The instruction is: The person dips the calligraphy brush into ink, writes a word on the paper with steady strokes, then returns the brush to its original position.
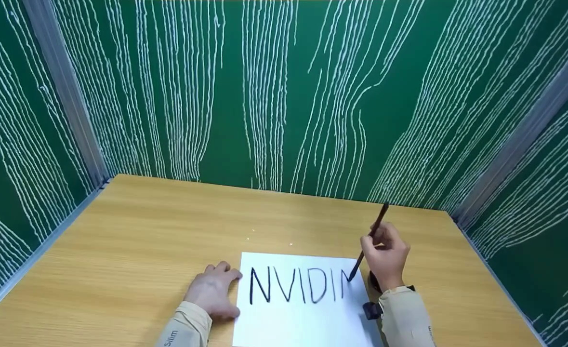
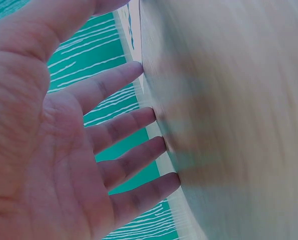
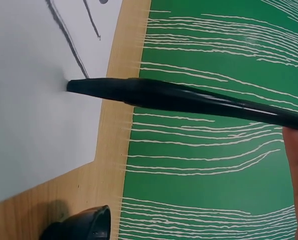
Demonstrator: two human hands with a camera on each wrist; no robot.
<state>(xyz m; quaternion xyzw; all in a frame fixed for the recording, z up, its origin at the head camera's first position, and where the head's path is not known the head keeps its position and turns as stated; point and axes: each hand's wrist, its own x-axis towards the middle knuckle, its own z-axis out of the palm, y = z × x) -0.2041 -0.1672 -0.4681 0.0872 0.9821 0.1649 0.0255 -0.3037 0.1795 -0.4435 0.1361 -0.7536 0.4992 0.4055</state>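
Note:
A sheet of white paper (image 1: pixel 288 323) lies on the table, with black letters (image 1: pixel 287 285) reading NVIDI and part of another letter. My right hand (image 1: pixel 387 255) pinches a slim black ink brush (image 1: pixel 358 262). Its dark tapered tip meets the paper at the right end of the lettering, as the right wrist view also shows with the brush (image 3: pixel 179 95) beside a stroke. At the paper's left edge, my left hand (image 1: pixel 214 289) rests with spread fingers. In the left wrist view, the fingertips of that hand (image 2: pixel 63 140) touch the tabletop.
A small black round-rimmed object (image 3: pixel 83 225) stands right of the paper, partly hidden by the right hand in the head view. The wooden table (image 1: pixel 120 250) is enclosed by green panels (image 1: pixel 226 96) with white wavy lines. Tiny pale specks (image 1: pixel 291 244) lie beyond the paper.

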